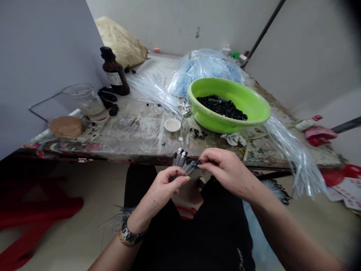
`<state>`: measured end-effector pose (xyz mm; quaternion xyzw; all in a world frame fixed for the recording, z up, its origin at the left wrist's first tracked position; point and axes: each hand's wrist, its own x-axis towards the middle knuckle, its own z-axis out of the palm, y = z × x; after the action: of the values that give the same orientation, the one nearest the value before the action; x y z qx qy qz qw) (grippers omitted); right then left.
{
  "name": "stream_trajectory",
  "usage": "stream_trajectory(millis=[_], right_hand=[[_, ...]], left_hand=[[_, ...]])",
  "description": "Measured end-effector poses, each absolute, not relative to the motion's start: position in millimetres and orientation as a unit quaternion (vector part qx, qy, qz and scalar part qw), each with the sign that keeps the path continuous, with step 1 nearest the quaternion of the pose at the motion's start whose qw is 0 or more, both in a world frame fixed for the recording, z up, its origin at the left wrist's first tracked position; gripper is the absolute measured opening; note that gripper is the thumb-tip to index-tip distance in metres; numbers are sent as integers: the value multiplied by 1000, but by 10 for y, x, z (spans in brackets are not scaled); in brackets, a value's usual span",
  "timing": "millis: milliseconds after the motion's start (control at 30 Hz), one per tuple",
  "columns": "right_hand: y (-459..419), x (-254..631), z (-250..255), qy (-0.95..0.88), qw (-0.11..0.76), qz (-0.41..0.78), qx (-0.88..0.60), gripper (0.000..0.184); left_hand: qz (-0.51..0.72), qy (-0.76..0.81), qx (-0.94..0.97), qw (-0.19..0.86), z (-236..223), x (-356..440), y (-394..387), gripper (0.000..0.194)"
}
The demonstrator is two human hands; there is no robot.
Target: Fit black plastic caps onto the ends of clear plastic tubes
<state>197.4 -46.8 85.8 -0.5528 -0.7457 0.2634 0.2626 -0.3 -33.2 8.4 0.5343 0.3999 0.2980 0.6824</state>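
Note:
My left hand [166,184] is closed around a bundle of thin clear plastic tubes [180,161], just in front of the table edge. Black and white tips cap the upper ends of several tubes, and the tails come out behind my left wrist. At the right side of the bundle, my right hand [222,165] pinches with thumb and forefinger at a small dark piece by a tube end; its exact shape is hidden. Beyond the hands stands a green basin [229,126] holding a heap of small black pieces [222,107].
Loose clear tubes [208,64] lie behind the basin, and others [299,158] hang over the front edge at right. A brown bottle [115,75], a clear plastic cup [90,103] and a round brown lid [66,126] stand left. A small white dish [172,125] sits mid-table.

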Motion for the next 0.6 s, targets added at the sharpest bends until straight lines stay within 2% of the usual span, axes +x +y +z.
stream_trajectory(millis=[333,600], right_hand=[[-503,1982,772,-734,255,284,-561,16],[-544,1985,743,-712,277,303,-569,16]], left_hand=[[283,385,518,710,82,-13,-364,19],[269,387,580,665,91,5,-360,14]])
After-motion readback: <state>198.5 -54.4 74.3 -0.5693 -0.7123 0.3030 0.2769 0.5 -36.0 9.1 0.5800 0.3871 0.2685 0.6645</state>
